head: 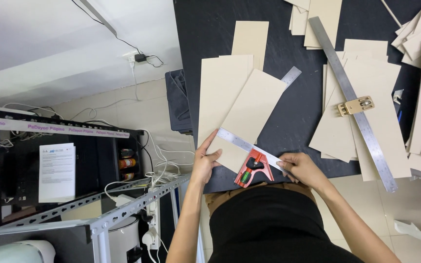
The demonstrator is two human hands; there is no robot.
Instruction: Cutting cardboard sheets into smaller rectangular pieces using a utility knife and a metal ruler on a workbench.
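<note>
I see the left hand (205, 160) pressing flat on the tan board (247, 119), whose long side runs far and right. The right hand (300, 168) grips the red square tool (253, 170) at the board's near end.

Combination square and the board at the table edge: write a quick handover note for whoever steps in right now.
Left hand: flat on the near corner of the tan board, pinning it at the edge of the black table.
Right hand: on the combination square, at the end of its blade; the red head sits by the board's near edge.
Nearby: a long steel ruler with a brass clamp lies across other cut boards to the right.
Done: square placed against the board.
Left: no marked line is visible; no pencil or knife can be seen in either hand.
</note>
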